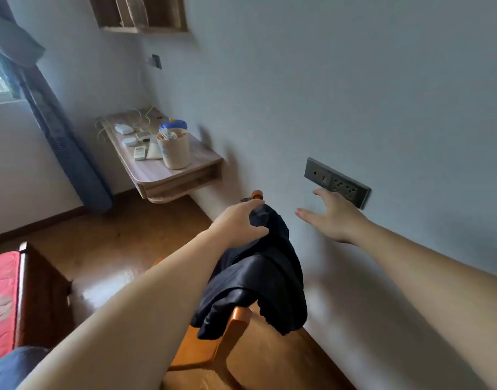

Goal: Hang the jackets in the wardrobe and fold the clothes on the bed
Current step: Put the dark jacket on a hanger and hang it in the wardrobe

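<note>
Two bare arms extend forward from the bottom of the frame. The left hand (239, 223) rests on the top end of a dark jacket (258, 273), thumb and fingers curled around a fold of the fabric. The fingertips are hidden behind the cloth, so the depth of the grip cannot be determined. The right hand (334, 218) is spread in the air beside the jacket, fingers straight and apart, holding nothing; it does not touch the jacket.

The jacket is draped over the back rail of an orange wooden chair (213, 344). The garment covers most of the rail; only one rounded post top (257, 195) protrudes just beyond the left hand, and the chair seat is cut off by the lower frame edge. Folds of dark fabric hang down both sides of the rail; collar, sleeves and fastenings cannot be made out.

A grey socket panel (337, 181) is mounted on the wall (354, 94) just behind the right hand. A wall-mounted wooden shelf (168, 173) carries a beige container (175, 152) and several small white items, blurred beyond identification. A red-covered bed (1, 302) is cut off at the left edge.
</note>
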The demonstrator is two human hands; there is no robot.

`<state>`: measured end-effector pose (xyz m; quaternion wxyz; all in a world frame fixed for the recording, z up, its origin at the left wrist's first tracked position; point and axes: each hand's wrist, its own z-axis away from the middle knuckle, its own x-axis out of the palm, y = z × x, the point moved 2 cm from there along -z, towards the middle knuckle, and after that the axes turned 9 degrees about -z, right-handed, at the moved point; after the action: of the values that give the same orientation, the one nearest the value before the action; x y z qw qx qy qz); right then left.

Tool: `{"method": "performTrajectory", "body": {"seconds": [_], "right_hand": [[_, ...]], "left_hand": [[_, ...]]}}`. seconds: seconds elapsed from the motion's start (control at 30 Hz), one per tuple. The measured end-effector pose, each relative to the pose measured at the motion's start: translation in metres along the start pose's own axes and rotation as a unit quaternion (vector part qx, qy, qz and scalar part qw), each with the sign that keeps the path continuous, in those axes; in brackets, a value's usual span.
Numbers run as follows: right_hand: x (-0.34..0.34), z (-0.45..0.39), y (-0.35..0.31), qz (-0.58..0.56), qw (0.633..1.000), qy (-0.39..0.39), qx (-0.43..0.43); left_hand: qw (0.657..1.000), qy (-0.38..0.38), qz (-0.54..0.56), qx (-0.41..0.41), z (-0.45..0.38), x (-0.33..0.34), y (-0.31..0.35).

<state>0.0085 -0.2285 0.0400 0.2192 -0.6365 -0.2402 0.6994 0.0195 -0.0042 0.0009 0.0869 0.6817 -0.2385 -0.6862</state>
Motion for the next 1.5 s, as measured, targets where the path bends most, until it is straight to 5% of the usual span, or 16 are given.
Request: {"method": "performTrajectory", "body": {"seconds": [0.2,0.43,0.57,0.8,1.03,1.27,1.5], "right_hand": [[0.045,-0.062,0.024,-0.001,0.998,-0.056,0.037],[0.09,-0.088,0.043,-0.015,0.978,-0.205,0.036],[0.113,-0.091,0.049,-0.005,0.979,-0.203,0.006],[0.084,-0.104,0.035,-0.095,0.994,-0.021,-0.047],[0.05,-0.108,0.007,-0.169,0.985,-0.02,0.002],[-0.046,-0.102,-0.065,-0.439,0.896,0.056,-0.033],[-0.151,-0.056,-0.132,-0.521,0.843,-0.048,-0.121]], "left_hand": [[0.988,-0.129,-0.072,0.041,-0.05,0.047,-0.014],[0.949,-0.14,-0.276,0.066,-0.074,0.064,-0.002],[0.933,-0.088,-0.339,0.083,-0.084,0.059,0.004],[0.995,0.065,-0.079,-0.011,-0.108,-0.011,0.01],[0.946,0.243,0.203,-0.075,-0.111,-0.115,0.035],[0.912,0.294,0.265,-0.105,-0.078,-0.187,0.062],[0.922,0.275,0.254,-0.1,-0.022,-0.219,0.067]]}}
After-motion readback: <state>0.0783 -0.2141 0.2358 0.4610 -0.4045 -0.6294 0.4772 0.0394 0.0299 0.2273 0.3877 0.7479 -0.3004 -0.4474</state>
